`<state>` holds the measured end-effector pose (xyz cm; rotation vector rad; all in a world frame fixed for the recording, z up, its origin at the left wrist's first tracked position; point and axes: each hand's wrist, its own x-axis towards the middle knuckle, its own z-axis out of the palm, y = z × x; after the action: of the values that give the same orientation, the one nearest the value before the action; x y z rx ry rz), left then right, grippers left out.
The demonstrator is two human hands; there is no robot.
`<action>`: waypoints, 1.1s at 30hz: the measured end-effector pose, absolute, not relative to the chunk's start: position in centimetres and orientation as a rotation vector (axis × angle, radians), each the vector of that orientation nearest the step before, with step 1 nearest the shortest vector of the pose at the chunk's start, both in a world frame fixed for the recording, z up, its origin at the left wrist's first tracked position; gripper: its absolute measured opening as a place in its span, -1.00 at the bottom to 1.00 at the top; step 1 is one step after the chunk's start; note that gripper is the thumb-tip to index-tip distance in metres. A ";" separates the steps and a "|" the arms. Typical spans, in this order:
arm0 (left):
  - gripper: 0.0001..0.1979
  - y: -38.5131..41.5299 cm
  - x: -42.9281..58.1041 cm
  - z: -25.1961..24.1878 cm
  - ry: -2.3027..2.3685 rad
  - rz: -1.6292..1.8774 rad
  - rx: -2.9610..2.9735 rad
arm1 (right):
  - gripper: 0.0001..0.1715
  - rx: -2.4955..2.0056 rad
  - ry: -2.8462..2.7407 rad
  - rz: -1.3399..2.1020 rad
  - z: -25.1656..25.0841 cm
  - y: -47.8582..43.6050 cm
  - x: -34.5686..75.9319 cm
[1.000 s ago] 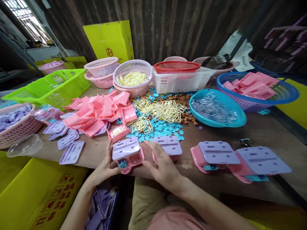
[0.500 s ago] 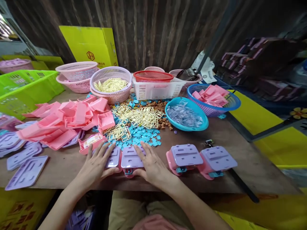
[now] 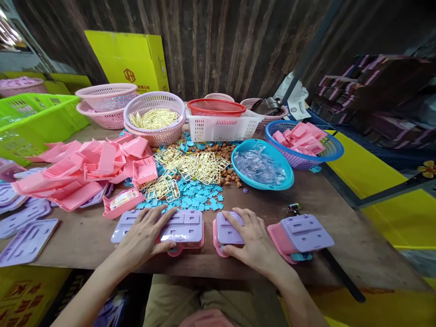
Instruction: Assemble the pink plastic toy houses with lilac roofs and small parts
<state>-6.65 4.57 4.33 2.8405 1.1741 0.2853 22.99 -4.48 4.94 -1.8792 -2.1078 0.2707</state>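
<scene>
My left hand (image 3: 146,236) lies flat, fingers spread, on top of two lilac-topped pink plastic cases (image 3: 184,226) at the table's near edge. My right hand (image 3: 252,238) rests open on another pink case with a lilac lid (image 3: 225,228) just to the right. A further assembled case (image 3: 304,232) sits beyond my right hand, partly overlapping a pink shell. Small blue clips (image 3: 199,198) and cream wire frames (image 3: 190,167) are scattered just behind the cases.
A heap of pink shells (image 3: 88,168) and loose lilac lids (image 3: 29,231) lie at left. At the back stand baskets: cream parts (image 3: 155,116), a white crate (image 3: 221,125), a teal bowl of clear pieces (image 3: 262,165), a blue basket of pink shells (image 3: 303,141). Green crate (image 3: 30,122) far left.
My right hand slid right from the middle case onto the one beside it. My left hand shifted right over the two left cases. The view tilted slightly.
</scene>
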 end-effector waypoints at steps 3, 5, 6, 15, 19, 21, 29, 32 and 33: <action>-0.31 4.7 -7.2 4.3 1.115 0.302 2.813 | -0.16 -1.895 -2.061 0.278 4.6 -3.7 19.9; -0.30 4.8 -7.4 4.4 1.082 0.300 2.789 | -0.15 -1.891 -2.059 0.281 4.5 -3.4 19.1; -0.29 4.8 -7.5 4.4 1.078 0.292 2.779 | -0.15 -1.866 -2.072 0.280 4.5 -3.4 19.4; -0.27 4.4 -5.6 5.0 1.164 0.099 2.786 | -0.45 -2.009 -1.779 -0.207 4.7 -7.5 36.7; -0.28 4.6 -5.8 5.4 1.174 0.082 2.759 | -0.41 -2.077 -1.729 -0.028 3.1 -8.5 37.8; -0.28 4.7 -6.1 5.4 1.194 0.079 2.770 | -0.41 -2.096 -1.679 -0.065 2.5 -8.3 35.9; -0.29 4.8 -6.0 5.7 1.191 0.044 2.747 | -0.34 -2.129 -1.648 -0.196 2.8 -5.9 29.1; -0.23 4.5 -5.3 5.9 1.219 0.059 2.714 | -0.32 -2.123 -1.710 -0.244 3.0 -5.6 27.8; -0.20 4.3 -4.7 5.9 1.216 0.086 2.719 | -0.32 -2.126 -1.731 -0.253 3.0 -5.6 27.5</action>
<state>-4.68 4.26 5.90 2.7192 1.2162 0.0860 27.47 -5.55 2.98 -2.1257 -1.7307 -0.2534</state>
